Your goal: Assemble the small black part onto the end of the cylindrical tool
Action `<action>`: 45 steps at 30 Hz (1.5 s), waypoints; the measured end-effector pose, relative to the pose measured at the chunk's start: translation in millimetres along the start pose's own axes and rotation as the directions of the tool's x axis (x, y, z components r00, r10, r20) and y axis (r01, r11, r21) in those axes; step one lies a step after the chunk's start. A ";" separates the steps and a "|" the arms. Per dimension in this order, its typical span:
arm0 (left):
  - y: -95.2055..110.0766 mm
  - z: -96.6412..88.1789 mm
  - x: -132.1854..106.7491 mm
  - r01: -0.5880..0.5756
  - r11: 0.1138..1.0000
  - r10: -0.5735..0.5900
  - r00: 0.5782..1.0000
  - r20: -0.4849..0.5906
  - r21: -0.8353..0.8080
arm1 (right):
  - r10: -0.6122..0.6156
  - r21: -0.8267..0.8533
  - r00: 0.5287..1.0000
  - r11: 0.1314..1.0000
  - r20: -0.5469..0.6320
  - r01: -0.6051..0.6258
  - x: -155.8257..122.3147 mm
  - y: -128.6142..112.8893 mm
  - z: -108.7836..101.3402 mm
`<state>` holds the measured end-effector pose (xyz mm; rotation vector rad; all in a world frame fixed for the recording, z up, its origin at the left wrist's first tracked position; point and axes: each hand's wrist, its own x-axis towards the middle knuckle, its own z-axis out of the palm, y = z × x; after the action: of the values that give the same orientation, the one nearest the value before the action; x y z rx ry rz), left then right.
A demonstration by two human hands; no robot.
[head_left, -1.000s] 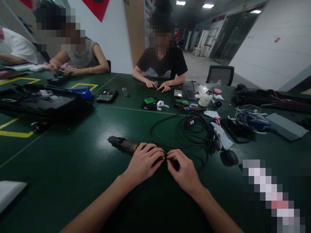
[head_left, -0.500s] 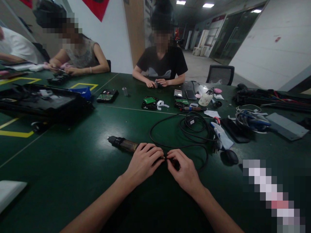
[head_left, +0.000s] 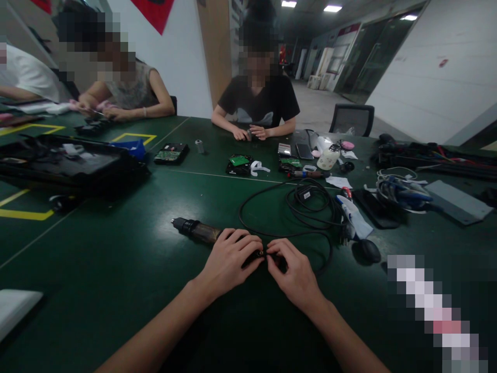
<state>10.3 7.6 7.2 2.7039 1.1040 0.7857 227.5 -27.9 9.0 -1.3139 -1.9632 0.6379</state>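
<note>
On the green table (head_left: 116,269), the left hand (head_left: 229,261) wraps the power tool (head_left: 198,231); the right hand (head_left: 293,274) pinches its cable (head_left: 287,235) at the hidden joint. Across it, a black tray (head_left: 70,166) holds indistinct parts.

Left hand (head_left: 229,260) around a dark cylindrical tool (head_left: 196,230), right hand (head_left: 293,273) pinching its black cable (head_left: 287,234) on the green table (head_left: 116,259).
</note>
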 end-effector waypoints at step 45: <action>1.8 -1.8 0.4 -0.019 1.000 0.019 1.000 -0.007 0.000 | 0.002 -0.017 1.000 1.000 -0.005 -0.002 -0.4 1.5 0.9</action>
<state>10.7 6.4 9.5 2.7174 1.0814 0.7988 227.8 -27.7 7.2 -1.3269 -1.9670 0.6197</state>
